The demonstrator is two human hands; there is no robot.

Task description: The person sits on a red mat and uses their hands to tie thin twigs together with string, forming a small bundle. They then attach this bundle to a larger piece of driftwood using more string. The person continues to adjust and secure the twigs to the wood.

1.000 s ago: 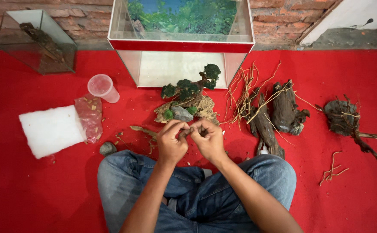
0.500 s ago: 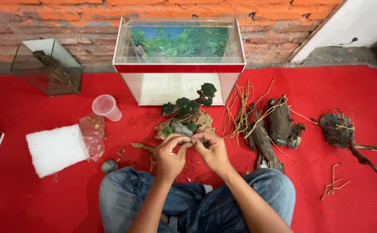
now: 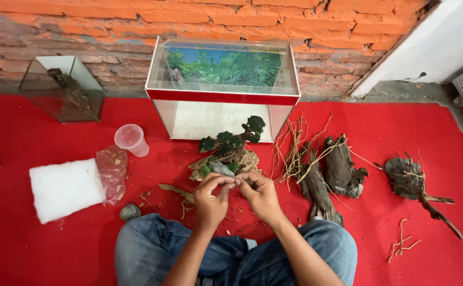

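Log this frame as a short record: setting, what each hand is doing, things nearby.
Setting: red carpet before a brick wall; person seated cross-legged
Left hand: fingertips pinched against the right hand's; whatever is between them is too small to tell
Right hand: fingertips meeting the left's
Just beyond hands: small bonsai-like driftwood tree with green tufts
Behind: red-rimmed glass aquarium
Left side: plastic cup, white filter pad, small glass tank
Right side: driftwood pieces, loose twigs

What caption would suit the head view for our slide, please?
Both hands, left hand and right hand, meet fingertip to fingertip before a small moss-covered driftwood tree.
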